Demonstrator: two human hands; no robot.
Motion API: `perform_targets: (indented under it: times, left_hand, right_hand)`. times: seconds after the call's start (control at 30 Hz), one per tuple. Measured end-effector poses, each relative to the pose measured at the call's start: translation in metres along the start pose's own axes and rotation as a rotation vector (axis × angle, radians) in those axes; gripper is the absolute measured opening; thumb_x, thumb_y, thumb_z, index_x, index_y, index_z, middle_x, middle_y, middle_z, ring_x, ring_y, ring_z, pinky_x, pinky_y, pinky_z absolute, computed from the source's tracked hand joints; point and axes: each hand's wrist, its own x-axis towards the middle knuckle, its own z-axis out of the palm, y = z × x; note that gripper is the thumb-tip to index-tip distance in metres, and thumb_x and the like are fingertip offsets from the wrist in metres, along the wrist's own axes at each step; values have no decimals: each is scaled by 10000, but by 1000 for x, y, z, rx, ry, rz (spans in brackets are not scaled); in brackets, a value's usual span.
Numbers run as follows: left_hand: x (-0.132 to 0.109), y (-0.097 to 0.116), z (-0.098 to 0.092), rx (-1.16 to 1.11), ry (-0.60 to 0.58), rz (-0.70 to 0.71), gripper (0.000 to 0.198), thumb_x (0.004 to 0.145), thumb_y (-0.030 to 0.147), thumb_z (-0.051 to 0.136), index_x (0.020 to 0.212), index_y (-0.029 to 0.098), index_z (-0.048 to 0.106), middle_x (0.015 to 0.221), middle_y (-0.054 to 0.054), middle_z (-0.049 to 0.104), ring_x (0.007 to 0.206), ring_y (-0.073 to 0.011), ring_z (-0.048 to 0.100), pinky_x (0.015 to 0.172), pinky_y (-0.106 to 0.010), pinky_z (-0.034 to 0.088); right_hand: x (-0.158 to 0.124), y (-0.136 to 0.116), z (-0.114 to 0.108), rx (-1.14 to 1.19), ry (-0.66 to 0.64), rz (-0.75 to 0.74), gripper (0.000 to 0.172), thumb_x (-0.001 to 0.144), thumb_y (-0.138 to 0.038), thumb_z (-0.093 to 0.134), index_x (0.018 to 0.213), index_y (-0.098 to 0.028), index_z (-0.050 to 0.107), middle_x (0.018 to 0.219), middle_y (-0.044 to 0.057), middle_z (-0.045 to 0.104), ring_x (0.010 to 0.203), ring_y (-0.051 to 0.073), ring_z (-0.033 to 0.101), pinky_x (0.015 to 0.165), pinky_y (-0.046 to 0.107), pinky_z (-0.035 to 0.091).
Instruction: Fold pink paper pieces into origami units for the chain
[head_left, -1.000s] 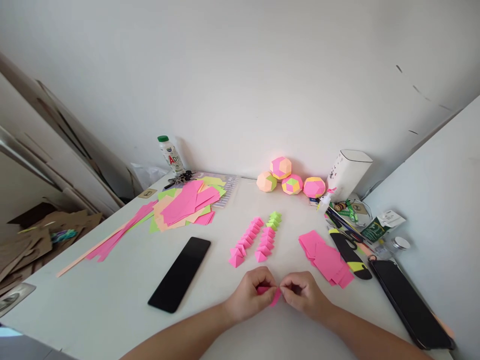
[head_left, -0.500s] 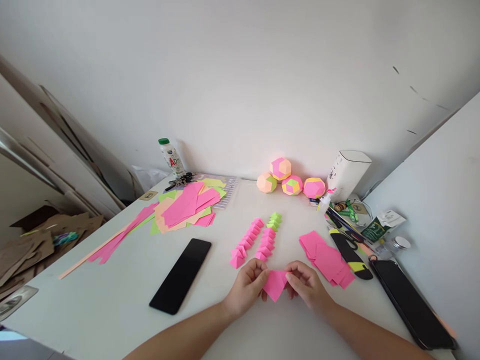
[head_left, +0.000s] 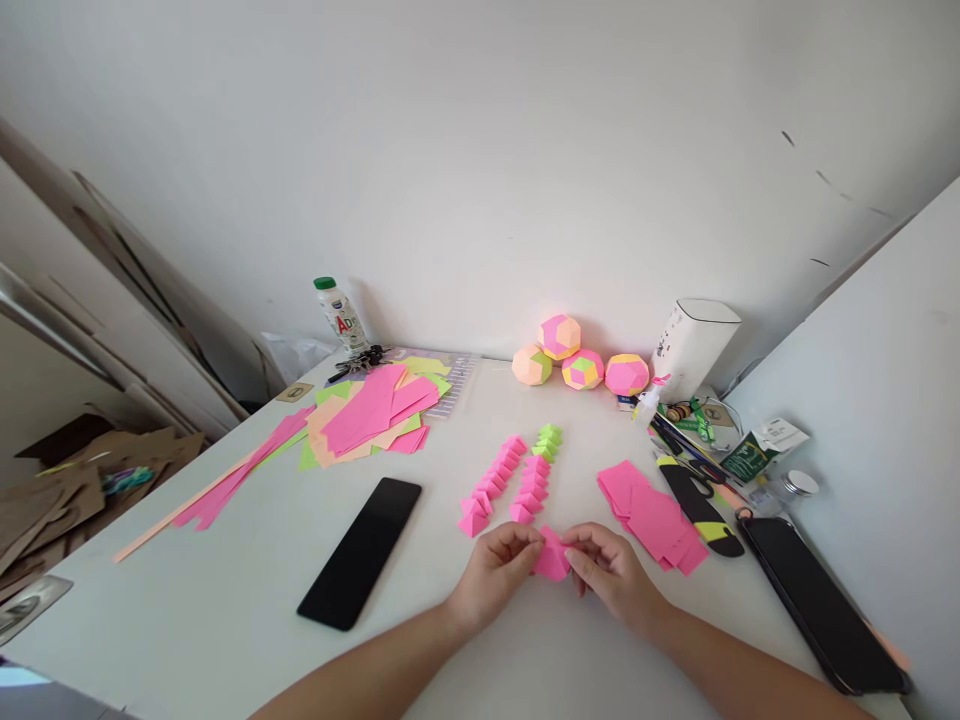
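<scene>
A small folded piece of pink paper (head_left: pixel 553 556) is held between my two hands near the table's front. My left hand (head_left: pixel 498 573) pinches its left side, and my right hand (head_left: pixel 609 572) pinches its right side. Just beyond them lie two rows of folded paper units: a pink row (head_left: pixel 495 482) on the left, and another pink row (head_left: pixel 531 487) whose far end is green (head_left: pixel 549 441). To the right of my right hand is a fanned stack of pink paper sheets (head_left: pixel 654 518).
A black phone (head_left: pixel 361 552) lies left, below a pile of coloured paper (head_left: pixel 367 410). Several paper balls (head_left: pixel 583 369) stand by the wall. Scissors (head_left: pixel 701 505), a glue bottle (head_left: pixel 646 405), a white container (head_left: pixel 694 345) and a black case (head_left: pixel 823 603) are on the right.
The pink paper has gone from a downward-pointing triangle to a smaller, more compact shape between my fingers. Both hands remain in nearly the same place.
</scene>
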Motion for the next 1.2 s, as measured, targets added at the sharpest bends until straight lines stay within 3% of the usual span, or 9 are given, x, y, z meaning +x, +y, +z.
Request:
perform_targets:
  times: [0.27, 0.47, 0.83, 1.2]
  left_hand:
    - [-3, 3, 1, -32, -175, -15, 262, 735, 344, 701, 915, 162, 646, 825, -46, 668, 692, -141, 603, 622, -256, 455]
    - [-4, 1, 1, -43, -207, -52, 328, 736, 320, 705, 1007, 165, 606, 852, -47, 677, 743, -152, 622, 665, -270, 465]
    - [-2, 1, 2, -47, -145, -70, 374, 671, 361, 752, 950, 150, 620, 737, -17, 654, 640, -123, 588, 615, -253, 440]
    - [-2, -2, 0, 0, -41, -53, 352, 648, 373, 764, 881, 141, 635, 605, 18, 603, 561, -108, 552, 569, -242, 430]
  right_hand:
    - [0, -1, 1, -26, -15, 16, 263, 817, -413, 608, 909, -168, 597, 615, -26, 558, 502, 113, 520, 504, 253, 462]
    - [0, 0, 2, -90, -29, 16, 281, 812, -420, 607, 919, -160, 613, 634, -7, 590, 518, 122, 532, 510, 259, 463]
    - [-1, 2, 3, -192, -53, -47, 279, 839, -406, 565, 960, -159, 607, 618, 4, 609, 500, 127, 527, 491, 256, 446]
    - [-5, 2, 5, -361, -110, -230, 224, 879, -328, 496, 1004, -162, 580, 620, -14, 543, 471, 97, 428, 437, 213, 335]
